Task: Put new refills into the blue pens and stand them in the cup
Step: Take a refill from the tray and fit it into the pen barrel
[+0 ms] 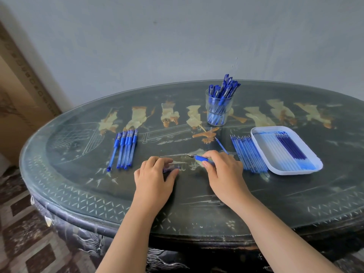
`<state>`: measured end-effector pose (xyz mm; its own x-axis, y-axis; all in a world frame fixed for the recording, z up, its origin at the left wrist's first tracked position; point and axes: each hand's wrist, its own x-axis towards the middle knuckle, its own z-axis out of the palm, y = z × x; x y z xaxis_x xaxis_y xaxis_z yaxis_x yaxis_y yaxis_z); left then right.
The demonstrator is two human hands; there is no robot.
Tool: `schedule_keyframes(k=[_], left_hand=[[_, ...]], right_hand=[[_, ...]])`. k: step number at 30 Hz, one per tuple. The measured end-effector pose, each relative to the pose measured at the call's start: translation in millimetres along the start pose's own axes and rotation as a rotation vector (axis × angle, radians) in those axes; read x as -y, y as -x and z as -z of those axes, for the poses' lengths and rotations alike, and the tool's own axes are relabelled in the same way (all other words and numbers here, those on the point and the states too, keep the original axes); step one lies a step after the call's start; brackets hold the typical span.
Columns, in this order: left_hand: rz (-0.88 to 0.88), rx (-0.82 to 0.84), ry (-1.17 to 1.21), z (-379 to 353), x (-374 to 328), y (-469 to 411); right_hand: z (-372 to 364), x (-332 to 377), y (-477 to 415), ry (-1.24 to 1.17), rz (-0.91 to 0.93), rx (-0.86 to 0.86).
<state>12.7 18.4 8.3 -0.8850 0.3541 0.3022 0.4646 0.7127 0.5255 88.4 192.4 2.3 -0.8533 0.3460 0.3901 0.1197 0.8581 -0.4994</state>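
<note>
My right hand (222, 170) grips a blue pen (200, 158) low over the table, its tip pointing left. My left hand (155, 172) pinches a small blue pen cap (171, 169) against the tabletop. A clear glass cup (218, 109) at the back centre holds several capped blue pens standing upright. A row of several blue pens (126, 148) lies to the left. A bundle of several refills (249, 152) lies to the right of my right hand. One loose refill (221, 145) lies just behind my right hand.
A white tray (256, 134) at the right holds several used refills, some dark blue and some pale. The dark oval table (78, 196) has a glass top with inlaid figures. A grey wall stands behind it. Patterned floor shows at the lower left.
</note>
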Motion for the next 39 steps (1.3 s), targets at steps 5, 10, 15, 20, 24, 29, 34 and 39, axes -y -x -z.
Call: schedule_keyframes(k=[5, 10, 15, 20, 24, 29, 34, 39], left_hand=[[-0.146, -0.048, 0.125, 5.5, -7.2, -1.5], [-0.224, -0.104, 0.095, -0.1, -14.0, -5.7], [-0.214, -0.139, 0.026, -8.1, -14.7, -6.7], [-0.133, -0.080, -0.069, -5.5, -19.4, -6.3], [-0.113, 0.018, 0.098, 2.9, -14.5, -4.8], [-0.195, -0.005, 0.191, 0.3, -10.5, -3.6], [-0.120, 0.037, 0.114, 1.6, -11.6, -5.3], [-0.157, 0.003, 0.243, 4.3, -12.1, -3.3]], right_hand=[[-0.9, 1.6, 2.8, -0.008, 0.087, -0.027], [-1.9, -0.4, 1.8, 0.012, 0.119, 0.029], [-3.9, -1.5, 0.9, 0.032, 0.119, 0.063], [-3.2, -1.2, -0.2, 0.030, 0.104, 0.072], [-3.0, -2.7, -0.7, -0.002, 0.096, 0.067], [-3.7, -2.5, -0.3, 0.021, 0.101, 0.089], [-2.5, -2.5, 0.0, 0.024, 0.107, 0.100], [-2.8, -3.9, 0.6, 0.032, 0.122, 0.102]])
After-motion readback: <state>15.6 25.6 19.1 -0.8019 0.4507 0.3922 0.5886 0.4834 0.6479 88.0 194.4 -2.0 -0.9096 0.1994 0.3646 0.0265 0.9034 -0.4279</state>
